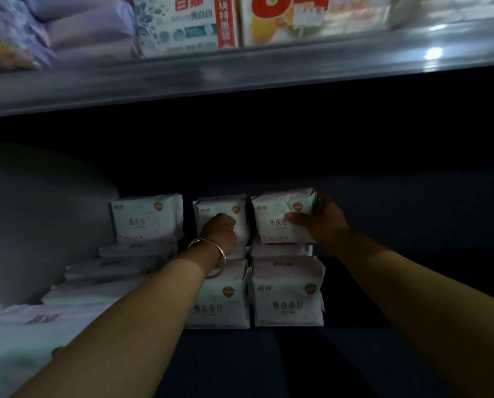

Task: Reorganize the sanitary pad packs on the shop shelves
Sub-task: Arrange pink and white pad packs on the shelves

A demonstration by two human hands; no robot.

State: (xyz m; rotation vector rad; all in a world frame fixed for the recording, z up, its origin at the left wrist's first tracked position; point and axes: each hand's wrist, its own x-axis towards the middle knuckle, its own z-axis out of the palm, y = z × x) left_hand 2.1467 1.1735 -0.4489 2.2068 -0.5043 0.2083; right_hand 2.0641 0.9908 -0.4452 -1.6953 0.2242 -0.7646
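Several white sanitary pad packs stand on a dark lower shelf [398,297]. My right hand [323,218] grips the right side of the rear right pack [277,211], thumb across its front. My left hand [220,229], with a bangle on the wrist, is curled into a fist against the rear middle pack [225,205]; whether it holds the pack I cannot tell. A third upright pack [145,216] stands at the rear left. Two upright packs stand in front, the left one [220,303] beside the right one [287,294].
Flat packs [113,268] lie stacked at the left, and a large pack [18,337] sits at the near left. The shelf edge [240,73] above carries boxes [182,21] and purple packs [87,27]. The lower shelf runs dark to the right.
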